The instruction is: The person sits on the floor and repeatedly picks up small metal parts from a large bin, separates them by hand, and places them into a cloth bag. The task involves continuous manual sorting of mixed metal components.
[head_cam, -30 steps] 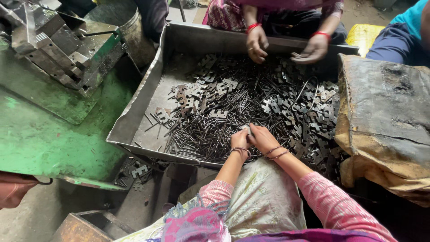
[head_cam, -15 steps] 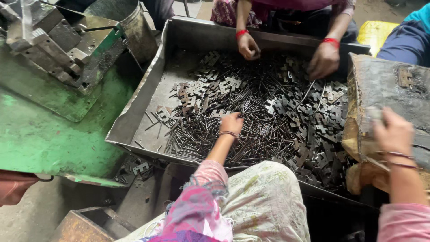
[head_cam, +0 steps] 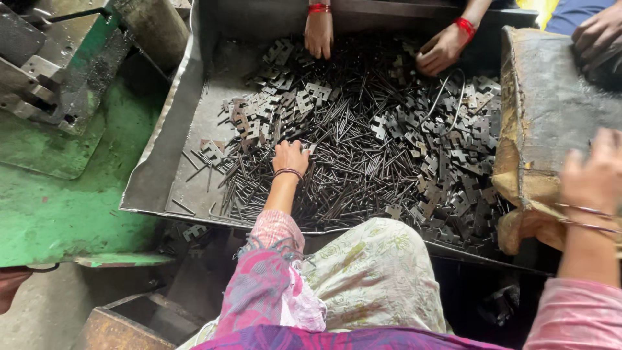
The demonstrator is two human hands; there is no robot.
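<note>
My left hand point(head_cam: 289, 157) presses curled fingers into thin dark metal pins point(head_cam: 337, 175) beside flat notched plates point(head_cam: 272, 110). My right hand point(head_cam: 596, 175) rests loosely open, blurred, on a coarse worn sack point(head_cam: 551, 110).

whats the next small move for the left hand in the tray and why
Probably close the fingers on a notched plate or a few pins right under them. The left hand rests palm down in the metal tray, where the thin pins meet the flat notched plates; whether it grips anything is hidden. The right hand, blurred, is off over the sack.
</note>
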